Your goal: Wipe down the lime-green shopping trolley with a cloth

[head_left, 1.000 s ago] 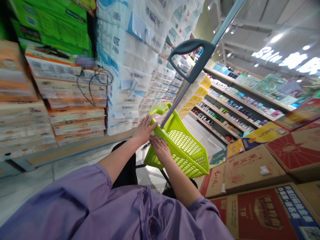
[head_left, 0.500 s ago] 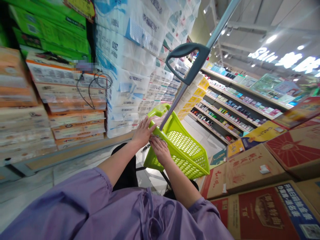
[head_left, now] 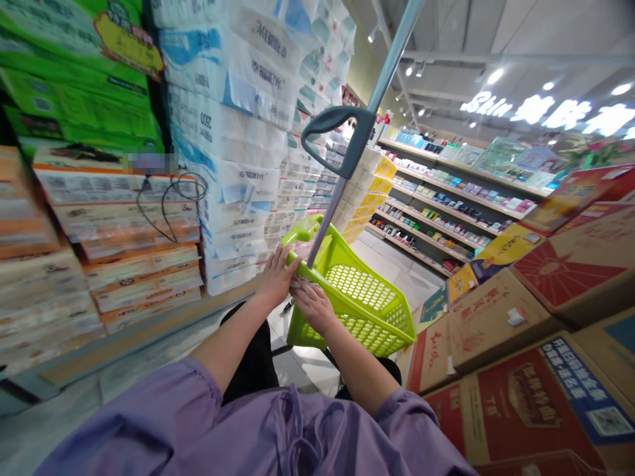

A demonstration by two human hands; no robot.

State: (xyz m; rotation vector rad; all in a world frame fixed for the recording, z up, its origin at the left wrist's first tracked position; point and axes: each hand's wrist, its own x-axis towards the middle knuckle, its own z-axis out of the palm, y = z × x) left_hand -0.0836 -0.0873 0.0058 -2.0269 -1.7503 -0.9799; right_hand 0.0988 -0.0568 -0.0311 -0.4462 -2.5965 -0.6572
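A lime-green plastic shopping basket stands on the floor in front of me, its grey pull handle rising on a metal pole. My left hand lies on the basket's near rim with fingers stretched out flat. My right hand rests beside it on the same rim, fingers curled over the edge. The basket looks empty inside. My purple sleeves fill the bottom of the view.
Stacked packs of tissue and paper rolls line the left side above a low ledge. Red and brown cardboard boxes are piled at the right. Shelves of small goods run along the aisle ahead.
My view has shifted a little to the right and up. Both hands stay on the basket's near rim, the right fingers curling more over the edge.
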